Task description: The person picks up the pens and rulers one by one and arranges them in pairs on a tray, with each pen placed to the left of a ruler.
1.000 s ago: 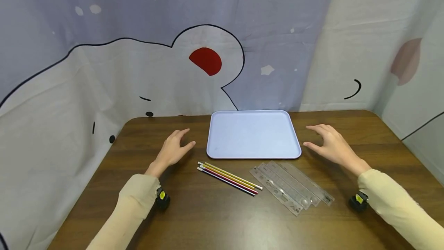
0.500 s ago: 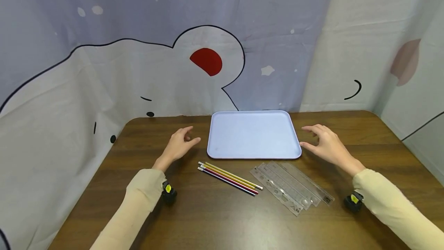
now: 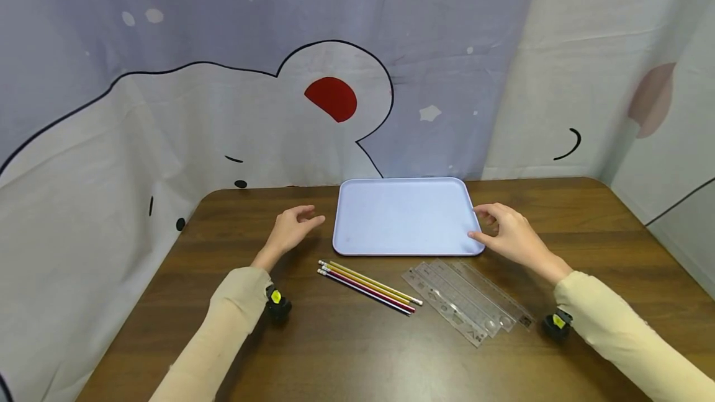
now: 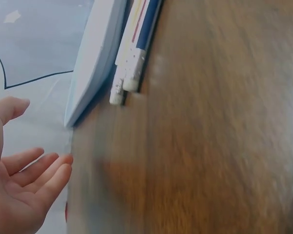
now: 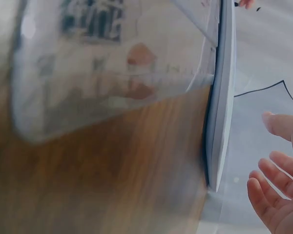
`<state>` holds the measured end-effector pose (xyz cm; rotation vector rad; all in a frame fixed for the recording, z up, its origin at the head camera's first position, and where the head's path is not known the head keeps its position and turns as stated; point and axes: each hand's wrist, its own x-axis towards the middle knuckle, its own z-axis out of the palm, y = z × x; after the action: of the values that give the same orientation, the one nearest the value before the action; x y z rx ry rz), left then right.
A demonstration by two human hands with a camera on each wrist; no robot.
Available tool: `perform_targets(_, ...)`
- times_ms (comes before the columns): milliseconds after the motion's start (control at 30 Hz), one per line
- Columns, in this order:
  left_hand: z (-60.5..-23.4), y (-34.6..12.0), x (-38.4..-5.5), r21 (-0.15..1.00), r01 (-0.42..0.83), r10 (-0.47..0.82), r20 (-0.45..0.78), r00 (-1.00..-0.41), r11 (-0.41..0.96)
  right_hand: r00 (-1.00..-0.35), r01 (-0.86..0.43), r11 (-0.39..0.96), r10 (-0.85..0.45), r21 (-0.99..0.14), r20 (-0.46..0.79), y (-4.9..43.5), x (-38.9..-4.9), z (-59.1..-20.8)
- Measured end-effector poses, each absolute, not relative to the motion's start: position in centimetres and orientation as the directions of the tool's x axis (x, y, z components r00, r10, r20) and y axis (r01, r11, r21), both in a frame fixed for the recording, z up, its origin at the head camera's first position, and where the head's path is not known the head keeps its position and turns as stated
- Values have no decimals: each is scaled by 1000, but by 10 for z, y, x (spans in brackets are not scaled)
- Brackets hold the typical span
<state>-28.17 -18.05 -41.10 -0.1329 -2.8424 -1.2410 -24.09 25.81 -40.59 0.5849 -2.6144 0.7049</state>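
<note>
A pale lavender tray (image 3: 408, 216) lies flat toward the back of the wooden table. Left of it, my left hand (image 3: 287, 231) hovers with thumb and fingers spread apart, holding nothing; its fingertips stop short of the tray's edge. My right hand (image 3: 511, 236) is at the tray's right side, its thumb and fingertips overlapping that rim in the head view. In the right wrist view the right hand's fingers (image 5: 276, 178) are relaxed, with nothing between them and the thumb. Several pencils (image 3: 368, 290) and several clear rulers (image 3: 466, 303) lie in front of the tray.
The brown wooden table (image 3: 357, 358) runs back to a patterned curtain (image 3: 223, 116) hanging right behind the tray. Black wrist cameras (image 3: 278, 308) sit under both sleeves, the right one close beside the rulers' end.
My right hand has moved left, from beside the tray to over its right edge. The left hand has shifted slightly right, closer to the tray. Tray, pencils and rulers have stayed put.
</note>
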Motion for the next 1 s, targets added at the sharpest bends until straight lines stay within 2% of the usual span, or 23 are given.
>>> perform_targets(433, -412, -174, -289, 880, 1, 90, -47, -995, 475, -815, -532, 748, -324, -397, 480, 242, -244, -405)
perform_targets(700, -403, -169, -287, 897, -29, 98, -80, -992, 440, -839, -513, 737, -323, -440, 438, 231, -244, -403)
perform_targets(1000, -415, -166, -299, 911, -18, 133, -80, -988, 411, -854, -502, 713, -319, -490, 411, 221, -246, -402)
